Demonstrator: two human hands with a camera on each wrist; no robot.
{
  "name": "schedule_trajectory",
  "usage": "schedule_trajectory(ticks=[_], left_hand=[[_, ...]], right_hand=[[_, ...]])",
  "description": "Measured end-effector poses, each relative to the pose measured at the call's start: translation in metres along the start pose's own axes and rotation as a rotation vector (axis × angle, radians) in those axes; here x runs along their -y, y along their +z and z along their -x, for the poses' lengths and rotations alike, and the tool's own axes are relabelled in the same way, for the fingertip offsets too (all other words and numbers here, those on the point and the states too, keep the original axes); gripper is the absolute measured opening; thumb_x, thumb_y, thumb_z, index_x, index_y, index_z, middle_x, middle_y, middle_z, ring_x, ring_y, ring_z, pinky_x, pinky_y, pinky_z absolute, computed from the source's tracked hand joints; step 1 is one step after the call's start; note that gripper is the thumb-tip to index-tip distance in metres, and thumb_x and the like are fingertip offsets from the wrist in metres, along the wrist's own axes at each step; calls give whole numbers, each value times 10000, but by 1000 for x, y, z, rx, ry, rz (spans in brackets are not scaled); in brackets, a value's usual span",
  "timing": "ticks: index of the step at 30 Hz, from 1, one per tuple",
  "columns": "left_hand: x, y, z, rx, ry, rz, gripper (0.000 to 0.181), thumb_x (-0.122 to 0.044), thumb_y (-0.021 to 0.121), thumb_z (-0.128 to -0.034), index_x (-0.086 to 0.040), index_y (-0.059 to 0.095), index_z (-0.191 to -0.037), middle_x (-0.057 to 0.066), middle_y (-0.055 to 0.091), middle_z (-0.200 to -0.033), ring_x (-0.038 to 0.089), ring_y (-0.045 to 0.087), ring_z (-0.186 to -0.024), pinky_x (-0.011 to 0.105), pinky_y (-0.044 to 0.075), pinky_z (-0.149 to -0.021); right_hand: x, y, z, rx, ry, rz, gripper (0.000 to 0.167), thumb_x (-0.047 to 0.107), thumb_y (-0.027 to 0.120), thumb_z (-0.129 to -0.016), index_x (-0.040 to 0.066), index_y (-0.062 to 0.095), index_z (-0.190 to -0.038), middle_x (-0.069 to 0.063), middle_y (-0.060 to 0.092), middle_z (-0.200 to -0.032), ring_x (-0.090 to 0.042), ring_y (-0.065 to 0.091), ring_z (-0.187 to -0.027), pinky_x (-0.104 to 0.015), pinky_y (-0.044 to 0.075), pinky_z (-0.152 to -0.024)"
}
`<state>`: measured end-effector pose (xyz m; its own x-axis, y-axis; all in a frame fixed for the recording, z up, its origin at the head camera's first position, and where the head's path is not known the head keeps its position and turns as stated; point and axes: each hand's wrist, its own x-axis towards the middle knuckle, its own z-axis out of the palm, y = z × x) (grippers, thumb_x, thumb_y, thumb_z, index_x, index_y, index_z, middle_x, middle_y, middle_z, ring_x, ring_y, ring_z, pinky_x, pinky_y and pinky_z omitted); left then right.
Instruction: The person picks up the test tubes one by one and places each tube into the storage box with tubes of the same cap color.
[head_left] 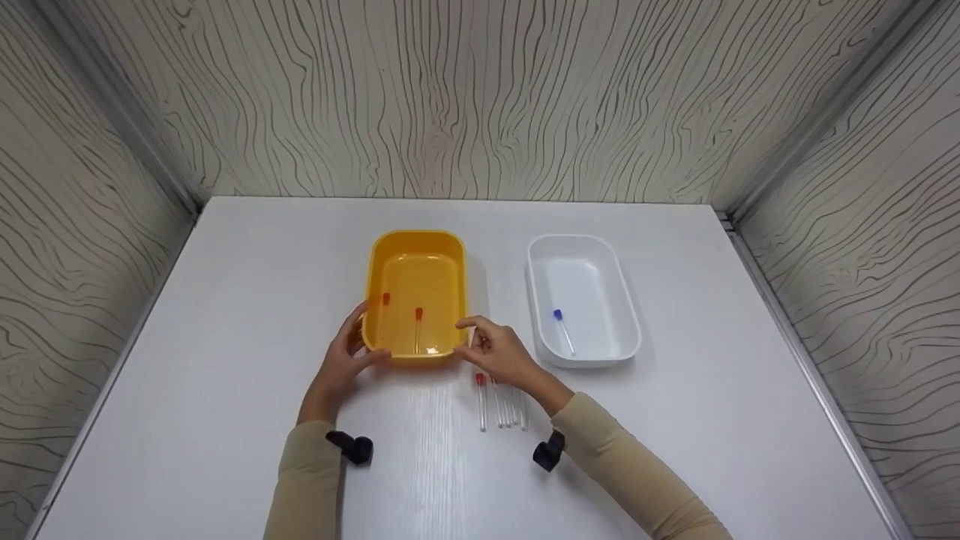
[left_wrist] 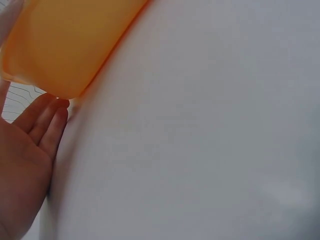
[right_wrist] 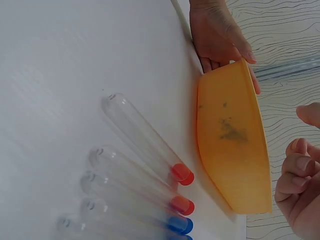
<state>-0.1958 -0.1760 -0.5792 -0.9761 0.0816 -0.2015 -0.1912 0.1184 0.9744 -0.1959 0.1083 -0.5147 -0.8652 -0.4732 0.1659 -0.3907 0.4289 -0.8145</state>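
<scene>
A yellow plastic tray [head_left: 418, 241] stands left of centre on the table, with two red-capped test tubes [head_left: 418, 330] lying inside. My left hand [head_left: 343, 366] holds its near left corner, thumb at the near rim and fingers along the outer wall. Over the near right corner is my right hand [head_left: 501, 352], its thumb and index finger spread apart at the rim and the other fingers curled. Nothing shows between those fingertips. Just below the right hand lie several capped test tubes [head_left: 481, 405]; the right wrist view shows red caps [right_wrist: 182, 173] and blue caps [right_wrist: 180, 224].
A white tray [head_left: 626, 300] stands to the right, holding one blue-capped test tube [head_left: 565, 332]. Wood-patterned panels [head_left: 450, 97] enclose the white table [head_left: 247, 300] at the back and both sides.
</scene>
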Motion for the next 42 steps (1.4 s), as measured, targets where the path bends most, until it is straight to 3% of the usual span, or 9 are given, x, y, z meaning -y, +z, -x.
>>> schedule_trajectory(ticks=[10, 19, 32, 39, 42], left_hand=[[-2, 0, 1, 8, 12, 6, 814, -270, 738, -845, -398, 261, -1492, 30, 391, -1542, 258, 410, -1407, 586, 188, -1211], [0, 1, 0, -18, -21, -1, 855, -305, 779, -802, -449, 268, -1473, 16, 412, -1517, 242, 421, -1390, 544, 247, -1206], [0, -1, 0, -13, -35, 0, 849, -339, 778, -799, -464, 268, -1466, -31, 376, -1545, 222, 406, -1400, 554, 229, -1210], [2, 0, -1, -17, -36, -5, 847, -352, 783, -791, -479, 276, -1457, -28, 391, -1532, 224, 409, -1395, 551, 235, -1209], [3, 0, -1, -17, -22, -8, 837, -324, 776, -803, -467, 278, -1460, -13, 404, -1524, 230, 417, -1389, 550, 243, -1206]], right_hand=[[-12, -4, 29, 90, 79, 78, 372, 208, 699, -876, 14, 592, -1175, -105, 569, -662, 39, 377, -557, -118, 327, -534], [-21, -1, 46, 129, 62, 158, 425, 241, 727, -848, 31, 585, -1189, -89, 575, -648, 52, 366, -550, -123, 329, -536], [-22, -2, 56, 258, 210, 308, 796, 389, 866, -661, 137, 517, -1330, 99, 453, -600, -18, 364, -537, -153, 287, -509], [-19, 0, 57, 290, 316, 372, 908, 408, 890, -615, 199, 469, -1391, 67, 420, -658, -102, 376, -630, -201, 295, -556], [-19, 2, 58, 301, 326, 404, 932, 407, 897, -602, 192, 460, -1396, 39, 449, -690, -120, 397, -660, -219, 312, -576]])
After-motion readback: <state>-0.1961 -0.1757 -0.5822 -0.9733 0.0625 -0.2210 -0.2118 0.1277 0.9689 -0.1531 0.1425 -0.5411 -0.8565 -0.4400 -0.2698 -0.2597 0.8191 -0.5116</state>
